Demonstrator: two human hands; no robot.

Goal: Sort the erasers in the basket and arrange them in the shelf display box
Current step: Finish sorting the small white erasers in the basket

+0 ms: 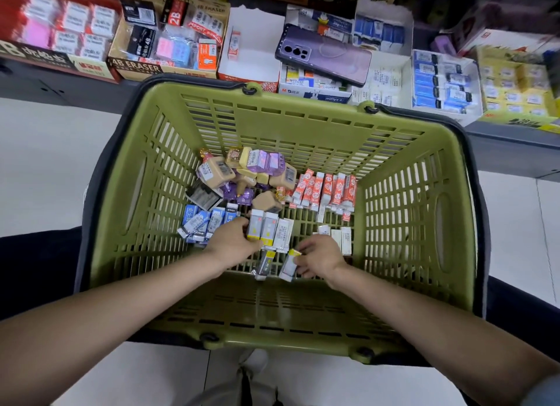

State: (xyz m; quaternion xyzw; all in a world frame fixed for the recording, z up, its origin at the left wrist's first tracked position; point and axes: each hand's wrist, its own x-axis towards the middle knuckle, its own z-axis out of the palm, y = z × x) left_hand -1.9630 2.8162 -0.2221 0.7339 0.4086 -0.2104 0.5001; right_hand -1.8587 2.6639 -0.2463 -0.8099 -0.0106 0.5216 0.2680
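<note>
I see an olive-green slotted basket (303, 115). The left hand (233, 245) grips white erasers with yellow ends (262, 228), and the right hand (321, 257) pinches a white eraser with a yellow tip (291, 261). Blue-and-white erasers (200, 221) lie just left of the left hand, with beige erasers (215, 172) and translucent purple erasers (269, 162) beyond it. Red-and-white patterned erasers (324, 190) lie beyond the right hand.

Bare forearms (121, 308), w/ pale blue sleeve (545, 387) edge at R elbow.

head view looks steeply down into basket (303, 115).
</note>
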